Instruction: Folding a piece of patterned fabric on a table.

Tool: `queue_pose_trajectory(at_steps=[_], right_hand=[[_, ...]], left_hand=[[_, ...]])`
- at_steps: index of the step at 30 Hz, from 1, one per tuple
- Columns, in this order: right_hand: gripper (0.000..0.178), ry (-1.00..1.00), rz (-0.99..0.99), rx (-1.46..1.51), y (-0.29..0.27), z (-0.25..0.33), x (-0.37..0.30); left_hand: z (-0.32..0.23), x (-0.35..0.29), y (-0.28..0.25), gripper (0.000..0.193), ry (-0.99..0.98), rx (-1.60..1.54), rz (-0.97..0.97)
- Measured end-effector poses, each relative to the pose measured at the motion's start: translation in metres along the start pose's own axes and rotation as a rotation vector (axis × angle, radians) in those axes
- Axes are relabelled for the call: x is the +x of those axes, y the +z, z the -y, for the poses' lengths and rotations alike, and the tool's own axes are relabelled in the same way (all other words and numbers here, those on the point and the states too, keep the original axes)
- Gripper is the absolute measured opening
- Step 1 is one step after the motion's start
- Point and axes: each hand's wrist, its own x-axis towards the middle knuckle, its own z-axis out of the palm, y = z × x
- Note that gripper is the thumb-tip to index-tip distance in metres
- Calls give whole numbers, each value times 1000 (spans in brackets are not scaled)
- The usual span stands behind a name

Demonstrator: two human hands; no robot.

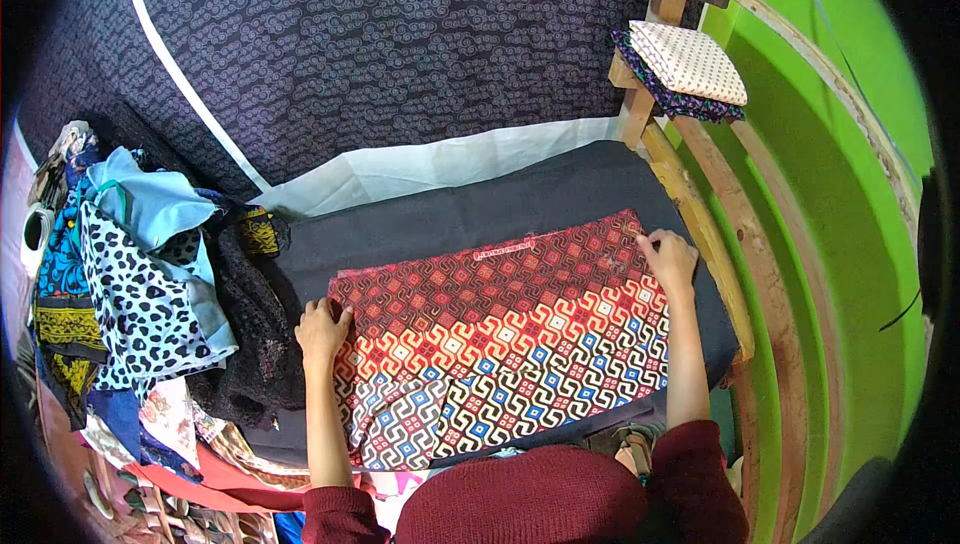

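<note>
A folded patterned cloth [500,319] lies spread on a dark padded surface [430,209]. Dark red runs along its far part, then a cream and orange band, then white with blue and red shapes nearer me. At its left edge, my left hand [322,331] is closed, thumb against the cloth. My right hand [671,260] pinches the far right corner, with the fingertips bent in. The near left part of the cloth looks slightly rumpled, and a small printed strip [505,248] runs along the far edge.
To the left is a heap of fabrics, among them a black-and-white spotted cloth [140,294] and black lace [250,334]. Folded cloths [690,62] rest on the wooden frame [745,234] by the green wall [860,244]. Dark patterned fabric [400,54] hangs beyond the padded surface.
</note>
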Motion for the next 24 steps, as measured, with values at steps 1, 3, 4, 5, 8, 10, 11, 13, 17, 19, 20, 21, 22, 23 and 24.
queue_pose_trajectory(at_steps=[1,3,4,5,8,10,11,13,17,19,20,21,22,23,24], right_hand=[[33,2,-92,-74,7,1,4],[32,27,-90,-82,21,-1,9],[30,57,-95,-89,25,-4,11],[28,60,-115,-3,26,-5,10],[27,110,-128,75,31,-21,11],[27,113,-142,76,36,-24,11],[27,88,-157,51,35,-21,11],[30,65,-138,-9,31,-18,7],[39,-149,-288,95,23,-8,-14],[38,-336,-201,206,10,-14,-41],[38,-451,-106,250,-6,-7,-63],[41,-525,68,318,-18,-2,-80],[48,-630,64,339,-19,-4,-104],[60,-690,234,468,-19,-8,-117],[71,-589,453,383,-31,0,-134]], left_hand=[[-4,0,4,50,19,34,-8],[-8,-2,9,51,-13,32,-44],[-8,-2,12,53,-39,28,-84],[1,-3,21,50,-6,43,-180],[-4,-5,24,50,-63,-14,-184],[-4,-3,24,51,-99,-12,-165],[-5,-3,23,51,-104,-25,-163],[-7,-4,19,53,-115,-61,-112],[19,-12,8,53,48,-513,-309],[5,-35,-20,51,240,-535,-244],[-2,-55,-42,52,345,-522,-197],[-5,-77,-66,54,399,-557,-59],[-5,-97,-83,56,458,-596,78],[0,-117,-91,60,459,-528,163],[5,-135,-95,64,457,-455,249]])
